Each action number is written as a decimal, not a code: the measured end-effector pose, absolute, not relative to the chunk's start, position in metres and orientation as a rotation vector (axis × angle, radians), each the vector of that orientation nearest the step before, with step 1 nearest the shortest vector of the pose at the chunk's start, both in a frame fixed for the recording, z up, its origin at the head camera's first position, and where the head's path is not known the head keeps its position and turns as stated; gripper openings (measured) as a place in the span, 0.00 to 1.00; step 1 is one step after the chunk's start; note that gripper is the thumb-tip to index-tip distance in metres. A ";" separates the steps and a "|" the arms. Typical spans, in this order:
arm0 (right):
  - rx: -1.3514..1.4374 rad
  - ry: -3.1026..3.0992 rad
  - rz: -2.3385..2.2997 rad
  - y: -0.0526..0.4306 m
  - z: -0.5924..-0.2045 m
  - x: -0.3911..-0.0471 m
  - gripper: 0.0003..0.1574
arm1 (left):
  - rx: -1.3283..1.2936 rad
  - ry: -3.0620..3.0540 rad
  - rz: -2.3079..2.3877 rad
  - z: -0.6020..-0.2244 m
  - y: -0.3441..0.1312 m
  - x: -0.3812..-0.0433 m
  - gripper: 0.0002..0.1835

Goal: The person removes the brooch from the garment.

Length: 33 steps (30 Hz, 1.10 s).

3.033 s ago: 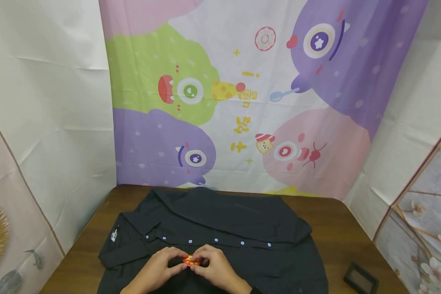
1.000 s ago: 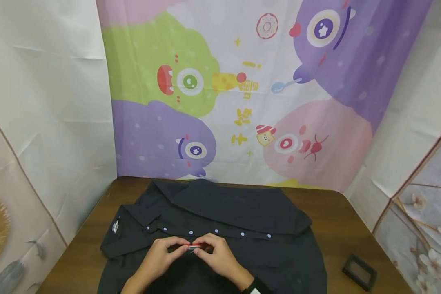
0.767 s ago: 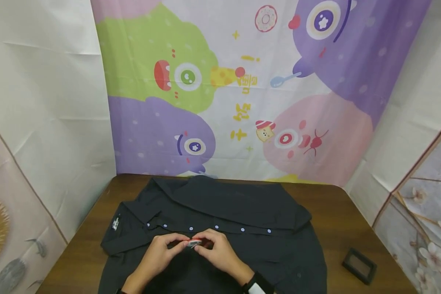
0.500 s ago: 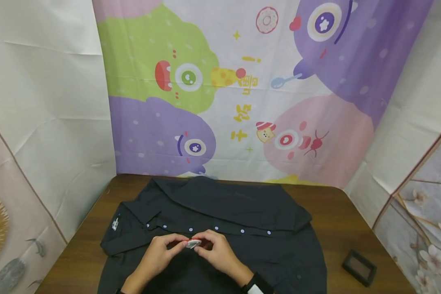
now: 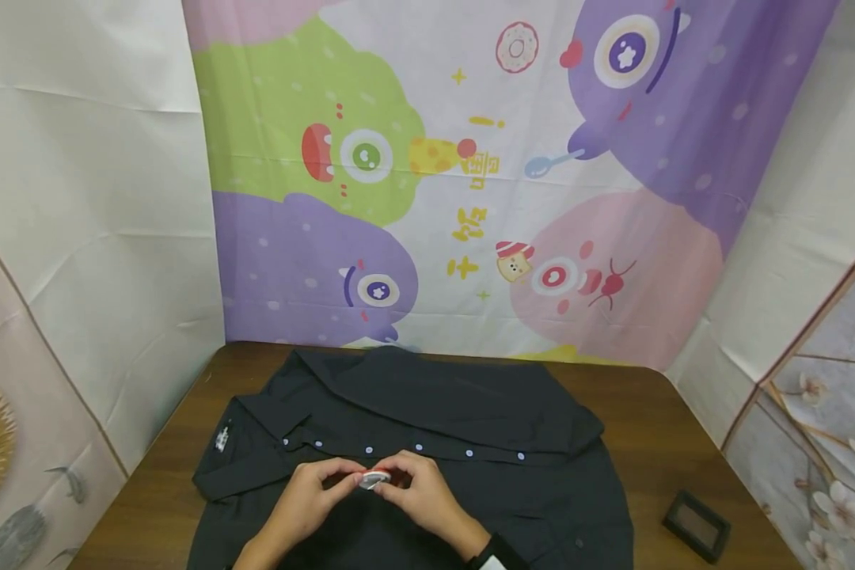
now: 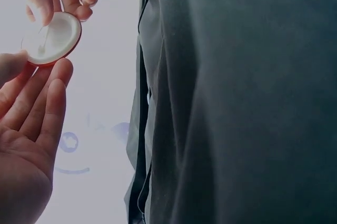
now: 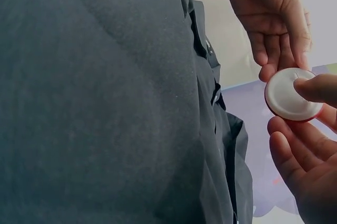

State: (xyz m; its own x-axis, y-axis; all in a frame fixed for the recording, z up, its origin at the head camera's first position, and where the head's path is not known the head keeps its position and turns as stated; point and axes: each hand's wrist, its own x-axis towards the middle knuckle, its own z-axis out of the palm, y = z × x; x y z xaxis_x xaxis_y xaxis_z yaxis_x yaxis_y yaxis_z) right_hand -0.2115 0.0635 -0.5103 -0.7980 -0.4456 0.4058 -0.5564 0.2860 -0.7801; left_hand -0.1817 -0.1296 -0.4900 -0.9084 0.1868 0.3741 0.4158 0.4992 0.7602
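Both hands hold a round pin badge [image 5: 374, 478] between them, low over a dark shirt [image 5: 534, 507]. My left hand [image 5: 309, 500] pinches one edge of it with thumb and fingers. On the other side my right hand [image 5: 423, 495] grips it, its thumb lying over the pin on the back. In the left wrist view the badge [image 6: 55, 39] shows a pale back with a thin pin and a red rim. The right wrist view gives the same whitish back of the badge [image 7: 288, 98]; its front is turned away.
The shirt lies spread on a brown wooden table [image 5: 641, 427], a row of pale buttons [image 5: 419, 448] across it and a white print [image 5: 222, 439] at its left. A small black frame-like box [image 5: 697, 526] sits at right. A cartoon cloth [image 5: 463, 198] hangs behind.
Three seconds ago the badge showed its red and yellow front upward; it has since been turned, and its pale back now faces up. The hands stay close together over the shirt.
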 end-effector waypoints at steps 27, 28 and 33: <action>0.897 -2.369 1.456 0.056 -0.490 -0.193 0.06 | -0.613 -2.467 -1.356 -0.503 -0.136 -0.187 0.02; 0.892 -2.363 1.447 0.056 -0.494 -0.195 0.06 | -0.620 -2.467 -1.351 -0.503 -0.136 -0.187 0.02; 0.902 -2.336 1.390 0.057 -0.514 -0.204 0.06 | -0.640 -2.467 -1.308 -0.505 -0.136 -0.189 0.02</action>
